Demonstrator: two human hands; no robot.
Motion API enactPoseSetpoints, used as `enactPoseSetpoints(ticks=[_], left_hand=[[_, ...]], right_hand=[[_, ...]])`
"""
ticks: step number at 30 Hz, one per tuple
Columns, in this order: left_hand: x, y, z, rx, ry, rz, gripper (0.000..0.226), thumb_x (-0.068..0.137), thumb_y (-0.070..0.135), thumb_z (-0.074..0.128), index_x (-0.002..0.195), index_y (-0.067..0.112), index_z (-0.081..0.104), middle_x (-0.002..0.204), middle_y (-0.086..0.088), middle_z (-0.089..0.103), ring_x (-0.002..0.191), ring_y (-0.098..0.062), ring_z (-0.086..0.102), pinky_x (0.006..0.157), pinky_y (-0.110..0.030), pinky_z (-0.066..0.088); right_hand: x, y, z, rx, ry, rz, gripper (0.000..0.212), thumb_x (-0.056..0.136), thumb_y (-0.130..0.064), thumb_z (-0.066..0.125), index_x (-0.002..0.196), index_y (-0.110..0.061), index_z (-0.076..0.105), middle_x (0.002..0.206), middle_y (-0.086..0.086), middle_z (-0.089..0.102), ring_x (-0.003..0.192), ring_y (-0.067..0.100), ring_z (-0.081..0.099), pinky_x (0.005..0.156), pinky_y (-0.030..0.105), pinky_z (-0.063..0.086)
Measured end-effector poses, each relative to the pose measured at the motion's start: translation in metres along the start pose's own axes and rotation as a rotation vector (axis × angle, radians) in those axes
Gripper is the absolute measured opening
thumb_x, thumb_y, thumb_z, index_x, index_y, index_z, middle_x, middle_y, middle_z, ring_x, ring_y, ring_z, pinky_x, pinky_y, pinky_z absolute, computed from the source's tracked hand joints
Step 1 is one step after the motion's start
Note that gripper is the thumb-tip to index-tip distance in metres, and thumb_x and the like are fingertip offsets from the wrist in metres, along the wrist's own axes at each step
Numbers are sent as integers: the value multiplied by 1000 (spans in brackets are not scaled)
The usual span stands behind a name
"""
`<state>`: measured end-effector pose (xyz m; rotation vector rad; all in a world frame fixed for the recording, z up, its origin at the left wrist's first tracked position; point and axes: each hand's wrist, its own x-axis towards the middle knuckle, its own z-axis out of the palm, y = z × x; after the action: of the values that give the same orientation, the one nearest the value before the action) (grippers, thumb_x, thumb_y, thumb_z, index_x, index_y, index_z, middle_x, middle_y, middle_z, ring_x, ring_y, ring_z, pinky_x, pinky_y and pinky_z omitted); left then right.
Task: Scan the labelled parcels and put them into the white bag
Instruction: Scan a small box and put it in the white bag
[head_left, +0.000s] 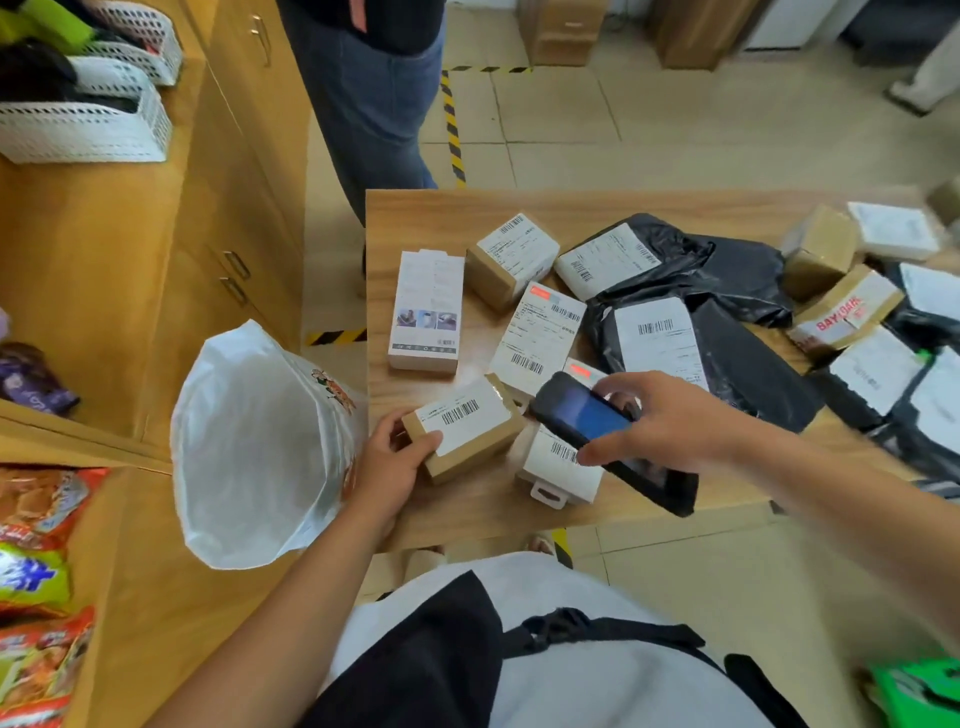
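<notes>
My left hand (395, 460) grips a small brown cardboard parcel (475, 439) with a white barcode label, at the near left of the wooden table (415, 208). My right hand (670, 418) holds a black handheld scanner (587, 421) just right of that parcel, its blue screen facing up. Under the scanner lies a white box with a barcode (558, 465). The white bag (254, 447) stands open just left of the table, beside my left hand. More labelled parcels lie beyond: a tall white box (426, 312), a brown box (511, 257), a flat white one (540, 338).
Black mailer bags with white labels (675, 291) and several taped boxes (847, 312) crowd the table's right side. A person in jeans (371, 98) stands at the far edge. Wooden cabinets (218, 208) with white baskets (88, 124) are on the left, snack packets (36, 545) near left.
</notes>
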<state>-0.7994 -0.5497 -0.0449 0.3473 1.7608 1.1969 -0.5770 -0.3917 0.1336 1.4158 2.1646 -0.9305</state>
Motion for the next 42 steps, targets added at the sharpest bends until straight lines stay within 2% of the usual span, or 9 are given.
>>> enactPoseSetpoints(ticks=[4,8,12,17,20,35,37,40,42], left_hand=[[7,-4,-6,-24,-67,34,42,88,23,74,126,34,60,119,12,65,110,-8,60,89,-31,55],[11,-2,-11,9,-122,57,36,88,26,74,113,48,61,111,21,64,98,5,61,68,-13,53],[14,0,-16,46,-170,74,37,88,26,74,107,54,59,104,27,62,91,10,59,60,-7,49],[19,1,-19,43,-210,90,40,89,23,73,118,48,61,118,16,62,107,-1,57,77,-18,54],[20,0,-20,19,-222,76,42,89,20,73,122,44,62,122,10,63,110,-7,58,91,-35,56],[22,3,-20,84,-252,78,42,88,28,74,115,56,58,122,16,60,118,-11,56,87,-32,56],[19,2,-22,134,-256,93,57,82,34,79,125,55,49,136,13,52,127,-13,49,89,-26,50],[18,0,-27,374,-289,192,98,66,40,90,141,52,28,152,10,30,134,-13,35,106,-38,40],[16,-1,-28,528,-290,277,101,64,37,91,140,52,25,150,12,27,135,-14,33,110,-43,38]], right_hand=[[9,-23,4,-430,35,-4,84,58,-77,74,125,-28,61,114,-3,70,100,24,65,85,40,56],[11,-45,8,-540,8,37,80,58,-77,73,119,-28,62,103,-4,68,91,23,63,70,33,51],[10,-57,16,-559,-31,60,70,55,-76,73,105,-28,62,86,-8,64,78,19,62,56,29,39],[6,-61,21,-554,-31,80,57,56,-74,71,79,-27,51,77,-7,62,68,15,57,54,29,35],[1,-61,22,-549,-29,86,57,57,-74,70,84,-28,53,76,-7,60,69,14,56,55,29,36],[-10,-53,16,-489,-24,140,54,56,-73,70,78,-25,59,72,-5,65,66,15,61,54,26,35],[-12,-50,15,-459,-28,153,57,54,-73,71,81,-25,61,73,-4,68,68,17,64,55,27,36],[-14,-44,14,-326,-65,165,68,46,-76,70,90,-24,69,67,-3,74,60,15,71,54,25,41],[-13,-40,16,-198,-80,150,73,45,-76,70,95,-24,70,69,-1,76,61,16,74,58,29,52]])
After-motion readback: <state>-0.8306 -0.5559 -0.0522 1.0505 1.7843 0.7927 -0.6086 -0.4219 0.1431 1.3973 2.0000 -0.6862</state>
